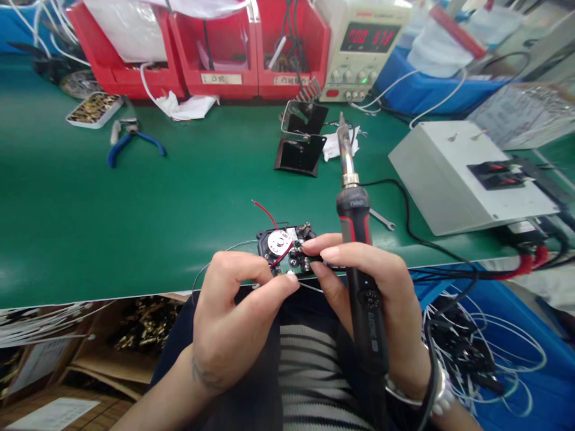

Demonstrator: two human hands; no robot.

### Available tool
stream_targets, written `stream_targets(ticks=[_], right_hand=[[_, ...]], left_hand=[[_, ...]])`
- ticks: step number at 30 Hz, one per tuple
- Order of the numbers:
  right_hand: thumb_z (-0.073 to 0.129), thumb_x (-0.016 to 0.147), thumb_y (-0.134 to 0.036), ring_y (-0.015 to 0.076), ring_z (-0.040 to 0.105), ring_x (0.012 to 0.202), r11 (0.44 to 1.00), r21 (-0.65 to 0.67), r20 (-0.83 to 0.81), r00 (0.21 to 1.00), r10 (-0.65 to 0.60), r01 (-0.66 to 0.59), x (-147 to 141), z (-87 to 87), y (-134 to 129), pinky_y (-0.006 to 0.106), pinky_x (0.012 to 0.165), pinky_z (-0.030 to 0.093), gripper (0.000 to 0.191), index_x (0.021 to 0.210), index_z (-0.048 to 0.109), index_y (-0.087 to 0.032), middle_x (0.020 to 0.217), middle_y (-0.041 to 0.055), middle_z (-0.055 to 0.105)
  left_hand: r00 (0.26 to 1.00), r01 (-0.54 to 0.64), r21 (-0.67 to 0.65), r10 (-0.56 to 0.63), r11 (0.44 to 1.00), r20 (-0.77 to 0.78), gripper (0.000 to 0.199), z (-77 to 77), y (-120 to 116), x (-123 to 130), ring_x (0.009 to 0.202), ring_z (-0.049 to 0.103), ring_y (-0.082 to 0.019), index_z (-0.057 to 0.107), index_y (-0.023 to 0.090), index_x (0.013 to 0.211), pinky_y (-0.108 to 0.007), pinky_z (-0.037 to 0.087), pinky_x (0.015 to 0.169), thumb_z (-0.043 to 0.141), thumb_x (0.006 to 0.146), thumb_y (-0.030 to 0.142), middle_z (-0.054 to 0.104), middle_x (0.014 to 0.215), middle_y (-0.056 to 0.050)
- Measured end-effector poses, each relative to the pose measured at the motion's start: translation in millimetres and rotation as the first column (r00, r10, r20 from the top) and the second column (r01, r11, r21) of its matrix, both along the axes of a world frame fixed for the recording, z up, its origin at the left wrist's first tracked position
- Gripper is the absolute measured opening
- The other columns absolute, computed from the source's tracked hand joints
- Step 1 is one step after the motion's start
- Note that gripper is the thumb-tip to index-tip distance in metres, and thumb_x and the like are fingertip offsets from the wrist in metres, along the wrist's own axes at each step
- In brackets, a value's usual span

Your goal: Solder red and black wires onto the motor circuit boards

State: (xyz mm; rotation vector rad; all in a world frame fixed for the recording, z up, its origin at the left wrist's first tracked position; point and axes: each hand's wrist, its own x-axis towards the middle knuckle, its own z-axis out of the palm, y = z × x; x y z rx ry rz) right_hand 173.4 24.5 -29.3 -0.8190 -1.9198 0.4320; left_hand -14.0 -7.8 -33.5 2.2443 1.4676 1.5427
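A small black motor assembly (287, 246) with a silver round face and a red wire sits at the near edge of the green bench. My left hand (233, 317) pinches its lower left corner together with a thin solder wire. My right hand (381, 299) touches the assembly's right side with its fingertips while holding a black and red soldering iron (357, 257), tip pointing up and away. The iron's cable runs off to the right.
A black iron stand (302, 143) stands mid-bench; blue-handled pliers (130, 140) lie at the left. Red bins (215, 48) and a power supply (363, 48) line the back. A white box (458, 173) sits at right, a blue bin of wires (494, 353) below it.
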Motion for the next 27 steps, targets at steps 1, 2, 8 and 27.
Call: stream_targets(ticks=[1,2,8,27], right_hand=[[0.07,0.089,-0.001,0.0079,0.071,0.113,1.0,-0.002,0.001,1.0,-0.006,0.006,0.1,0.5,0.3,0.018,0.106,0.056,0.042,0.124,0.058,-0.021,0.119,-0.0002,0.073],[0.07,0.089,-0.001,0.0083,0.072,0.112,1.0,-0.008,0.01,1.0,-0.008,0.008,0.2,1.1,0.7,0.018,0.104,0.057,0.042,0.124,0.058,-0.022,0.119,-0.0002,0.073],[0.073,0.086,-0.001,0.0102,0.072,0.11,1.0,0.019,0.039,0.999,-0.009,0.009,-3.2,9.9,0.9,0.02,0.102,0.059,0.044,0.123,0.059,-0.021,0.118,0.0,0.074],[0.07,0.083,0.005,0.0174,0.077,0.1,0.986,-0.107,-0.105,0.987,0.12,-0.131,-8.5,23.2,3.7,0.029,0.09,0.069,0.049,0.121,0.061,-0.025,0.115,0.0023,0.076]], left_hand=[[1.0,-0.001,0.004,0.001,1.0,0.028,0.02,-1.2,0.2,0.2,0.079,0.061,-0.009,0.068,0.023,0.09,-0.021,0.053,0.073,0.077,0.088,0.005,0.061,0.088,0.005],[0.998,0.007,-0.006,-0.006,1.0,0.066,0.018,-1.6,0.3,0.3,0.083,0.062,-0.009,0.068,0.024,0.092,-0.021,0.055,0.078,0.077,0.09,0.008,0.062,0.091,0.004],[0.983,0.029,-0.247,0.017,0.969,0.184,0.008,10.1,4.7,-0.1,0.097,0.065,-0.009,0.068,0.019,0.109,-0.018,0.055,0.089,0.066,0.101,0.018,0.066,0.107,-0.001],[0.901,0.203,-0.492,0.036,0.847,0.433,0.009,21.8,6.0,-2.8,0.098,0.064,-0.007,0.073,0.027,0.094,-0.011,0.053,0.084,0.07,0.095,0.019,0.063,0.101,0.003]])
